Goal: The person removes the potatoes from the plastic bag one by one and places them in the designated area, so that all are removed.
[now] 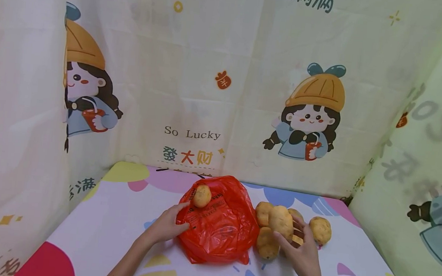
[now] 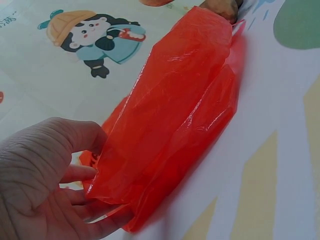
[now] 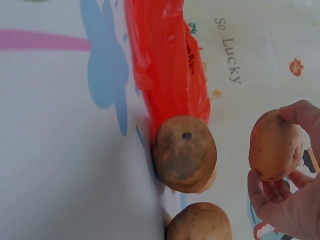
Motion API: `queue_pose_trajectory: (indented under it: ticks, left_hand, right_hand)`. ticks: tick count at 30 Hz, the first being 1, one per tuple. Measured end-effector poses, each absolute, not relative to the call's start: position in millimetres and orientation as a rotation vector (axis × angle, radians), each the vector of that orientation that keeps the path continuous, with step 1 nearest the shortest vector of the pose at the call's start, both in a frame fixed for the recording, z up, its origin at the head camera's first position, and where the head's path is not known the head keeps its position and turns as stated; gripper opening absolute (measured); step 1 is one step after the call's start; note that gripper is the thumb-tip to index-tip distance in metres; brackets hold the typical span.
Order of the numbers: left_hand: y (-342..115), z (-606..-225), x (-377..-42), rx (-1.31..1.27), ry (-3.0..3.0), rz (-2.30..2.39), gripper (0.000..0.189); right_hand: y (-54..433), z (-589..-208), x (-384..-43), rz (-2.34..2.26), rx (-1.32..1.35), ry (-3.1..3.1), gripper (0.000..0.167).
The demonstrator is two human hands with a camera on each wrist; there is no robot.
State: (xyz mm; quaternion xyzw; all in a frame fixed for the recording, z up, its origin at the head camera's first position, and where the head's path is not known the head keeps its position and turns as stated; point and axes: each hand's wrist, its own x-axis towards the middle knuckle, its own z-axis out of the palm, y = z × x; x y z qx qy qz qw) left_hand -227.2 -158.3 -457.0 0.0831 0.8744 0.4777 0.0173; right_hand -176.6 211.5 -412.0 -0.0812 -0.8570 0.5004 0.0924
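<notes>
A red plastic bag [image 1: 221,233] lies spread on the table with its mouth facing up, and one small potato [image 1: 202,196] rests in it near the far left side. My left hand [image 1: 168,224] holds the bag's left edge; in the left wrist view, the fingers [image 2: 80,172] curl around the red plastic. With my right hand [image 1: 302,253] I grip a potato [image 1: 281,221] between thumb and fingers, raised above the other potatoes. The right wrist view shows this held potato [image 3: 274,146] apart from the table, beside the bag.
Several potatoes [image 1: 268,244] sit close together along the bag's right side. Another potato [image 1: 319,230] lies a little farther right. The patterned tabletop [image 1: 105,215] is bordered at the back and sides by printed cloth [image 1: 245,127].
</notes>
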Motion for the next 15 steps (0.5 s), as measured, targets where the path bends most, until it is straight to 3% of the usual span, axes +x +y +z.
queue_pose_trajectory:
  ticks: [7,15]
  left_hand:
    - [-158,-457,-228,0.260,2.728,1.467,0.065]
    - [-159,-456,-228,0.251,2.725,1.458,0.065]
  right_hand:
    - [225,-415,-174,1.481,-0.227,-2.456,0.084]
    - [237,-415,-174,1.503,-0.289,-2.432,0.086]
